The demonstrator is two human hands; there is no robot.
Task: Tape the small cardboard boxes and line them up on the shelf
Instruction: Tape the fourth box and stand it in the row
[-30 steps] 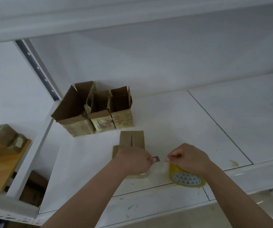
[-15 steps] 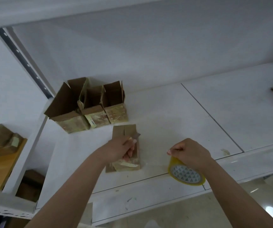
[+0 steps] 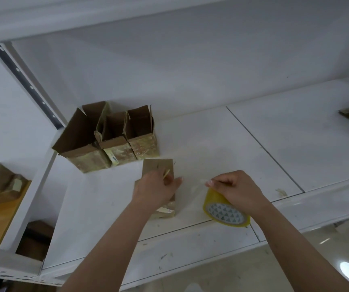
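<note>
Pressed down on a small cardboard box [image 3: 157, 169] near the front of the white shelf [image 3: 253, 148], left hand [image 3: 155, 189] curled over it, fingers together. Pinched a clear strip of tape [image 3: 194, 184] in the right hand [image 3: 235, 191], over the yellow tape roll [image 3: 225, 211]. Stood 3 taped boxes [image 3: 108, 142] in a row behind. Best kept taut and centred over the flap seam, then smoothed flat, to avoid wrinkles.

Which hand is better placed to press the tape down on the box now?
The left hand. It already rests on the small box, while the right hand holds the tape roll beside it on the shelf.
</note>
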